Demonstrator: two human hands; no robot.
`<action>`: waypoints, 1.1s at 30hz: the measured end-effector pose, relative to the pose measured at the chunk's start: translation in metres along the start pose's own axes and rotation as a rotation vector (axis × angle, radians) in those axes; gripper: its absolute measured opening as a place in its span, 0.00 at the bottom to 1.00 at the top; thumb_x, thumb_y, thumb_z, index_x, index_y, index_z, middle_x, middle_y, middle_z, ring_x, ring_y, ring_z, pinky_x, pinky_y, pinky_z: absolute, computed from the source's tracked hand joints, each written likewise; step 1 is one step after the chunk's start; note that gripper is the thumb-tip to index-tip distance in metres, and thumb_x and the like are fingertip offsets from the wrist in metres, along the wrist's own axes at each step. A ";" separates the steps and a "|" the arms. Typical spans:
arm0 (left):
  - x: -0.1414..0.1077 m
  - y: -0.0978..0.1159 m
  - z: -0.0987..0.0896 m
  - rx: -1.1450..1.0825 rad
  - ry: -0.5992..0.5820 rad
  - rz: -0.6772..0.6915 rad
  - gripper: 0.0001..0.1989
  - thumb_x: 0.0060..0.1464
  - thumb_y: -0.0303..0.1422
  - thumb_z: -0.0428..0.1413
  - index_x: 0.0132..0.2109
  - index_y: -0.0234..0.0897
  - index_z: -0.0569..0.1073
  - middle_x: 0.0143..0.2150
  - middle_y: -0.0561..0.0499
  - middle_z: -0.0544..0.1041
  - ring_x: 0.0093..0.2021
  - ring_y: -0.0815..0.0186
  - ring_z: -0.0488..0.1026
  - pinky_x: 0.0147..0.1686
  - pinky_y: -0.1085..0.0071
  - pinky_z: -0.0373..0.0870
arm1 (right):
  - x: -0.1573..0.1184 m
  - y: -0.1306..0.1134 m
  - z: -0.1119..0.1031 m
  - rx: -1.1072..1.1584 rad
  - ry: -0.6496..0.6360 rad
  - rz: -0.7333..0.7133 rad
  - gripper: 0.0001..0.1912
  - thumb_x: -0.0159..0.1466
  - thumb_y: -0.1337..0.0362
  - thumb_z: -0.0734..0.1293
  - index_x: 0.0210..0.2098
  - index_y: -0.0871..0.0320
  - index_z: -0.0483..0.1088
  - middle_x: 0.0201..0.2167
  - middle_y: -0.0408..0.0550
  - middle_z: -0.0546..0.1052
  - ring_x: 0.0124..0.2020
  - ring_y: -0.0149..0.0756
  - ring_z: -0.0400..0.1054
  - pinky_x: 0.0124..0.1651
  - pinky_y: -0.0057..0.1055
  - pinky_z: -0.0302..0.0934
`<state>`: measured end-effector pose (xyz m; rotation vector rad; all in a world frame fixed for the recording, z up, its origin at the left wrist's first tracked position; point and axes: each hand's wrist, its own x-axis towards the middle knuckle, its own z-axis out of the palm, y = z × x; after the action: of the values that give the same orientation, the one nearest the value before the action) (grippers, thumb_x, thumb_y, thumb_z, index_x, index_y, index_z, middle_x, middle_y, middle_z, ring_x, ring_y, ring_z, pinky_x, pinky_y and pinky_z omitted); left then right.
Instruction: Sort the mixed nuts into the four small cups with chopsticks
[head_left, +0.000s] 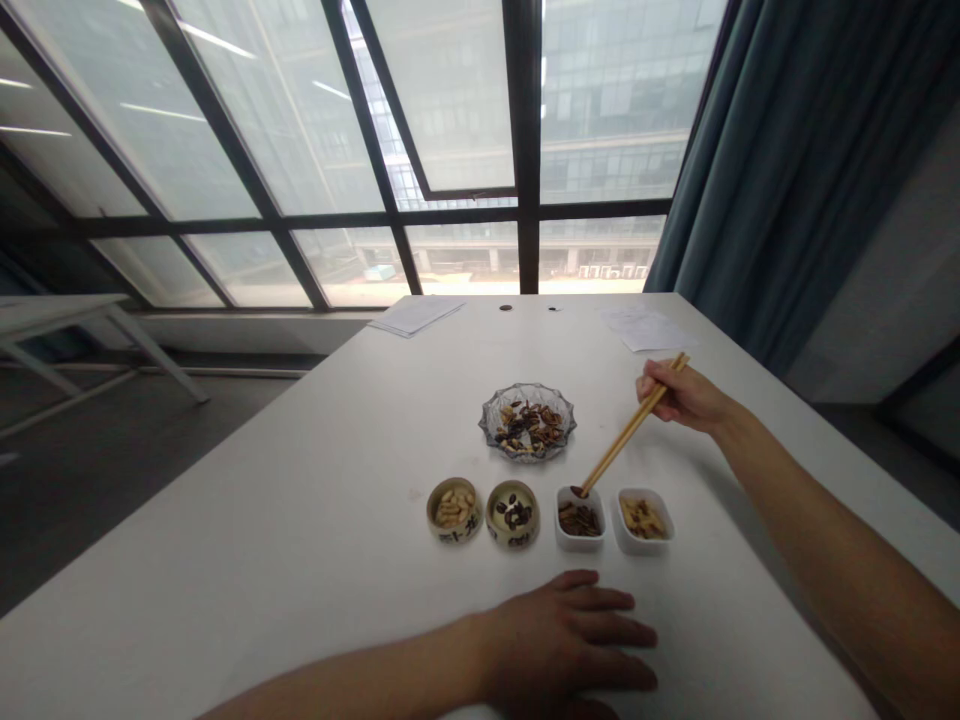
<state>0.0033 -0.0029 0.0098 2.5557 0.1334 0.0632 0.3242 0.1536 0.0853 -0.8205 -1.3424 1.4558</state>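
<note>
My right hand (679,395) grips a pair of wooden chopsticks (634,424), slanting down and left. Their tips hold a small dark piece (578,491) at the rim of a square white dish (580,545) of dark brown slivers. My left hand (574,645) lies open on the table, fingers spread, just in front of the dishes. Beside that dish, another white dish (646,546) holds yellowish pieces. To the left stand a round bowl of dark seeds (513,540) and a round bowl of peanuts (454,536). Behind them sits a clear glass bowl (491,440) with a mix of dark and light pieces.
The white table (315,500) reaches back towards large windows. Papers (417,314) lie at its far left, and another sheet (649,328) at the far right. A blue curtain (780,180) hangs on the right. Another white table (60,315) stands at the left.
</note>
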 end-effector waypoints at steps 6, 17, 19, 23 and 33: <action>0.000 -0.001 0.001 0.039 0.008 0.015 0.26 0.69 0.46 0.47 0.68 0.42 0.67 0.74 0.49 0.63 0.77 0.54 0.53 0.76 0.48 0.46 | 0.000 0.002 -0.005 -0.013 -0.047 0.025 0.22 0.59 0.47 0.78 0.25 0.61 0.79 0.19 0.49 0.77 0.12 0.27 0.64 0.12 0.20 0.50; -0.001 -0.001 0.002 0.057 0.018 0.017 0.26 0.69 0.45 0.47 0.68 0.42 0.67 0.75 0.50 0.62 0.77 0.54 0.54 0.76 0.49 0.46 | 0.001 0.002 -0.003 0.001 0.054 0.010 0.22 0.55 0.47 0.80 0.23 0.59 0.76 0.21 0.49 0.79 0.12 0.28 0.64 0.14 0.23 0.57; -0.001 -0.001 0.001 0.054 0.017 0.020 0.26 0.69 0.45 0.47 0.68 0.42 0.67 0.75 0.50 0.62 0.77 0.54 0.54 0.76 0.49 0.46 | 0.001 0.002 -0.001 0.011 0.063 0.003 0.22 0.55 0.47 0.80 0.23 0.59 0.76 0.20 0.49 0.79 0.12 0.27 0.64 0.14 0.24 0.57; -0.002 -0.001 0.001 0.058 0.018 0.022 0.26 0.69 0.45 0.46 0.68 0.43 0.67 0.75 0.50 0.62 0.77 0.54 0.53 0.77 0.49 0.46 | 0.002 0.003 0.002 0.029 0.071 -0.003 0.22 0.54 0.47 0.81 0.23 0.58 0.76 0.20 0.48 0.79 0.12 0.27 0.63 0.14 0.23 0.55; -0.001 -0.001 0.001 0.042 -0.006 0.008 0.26 0.69 0.46 0.46 0.68 0.42 0.67 0.75 0.50 0.61 0.78 0.55 0.51 0.77 0.50 0.43 | 0.002 0.005 0.003 0.072 0.055 -0.014 0.21 0.55 0.48 0.81 0.23 0.59 0.78 0.20 0.47 0.78 0.13 0.25 0.63 0.15 0.21 0.55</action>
<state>0.0022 -0.0031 0.0086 2.5979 0.1238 0.0563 0.3197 0.1549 0.0814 -0.7968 -1.2449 1.4520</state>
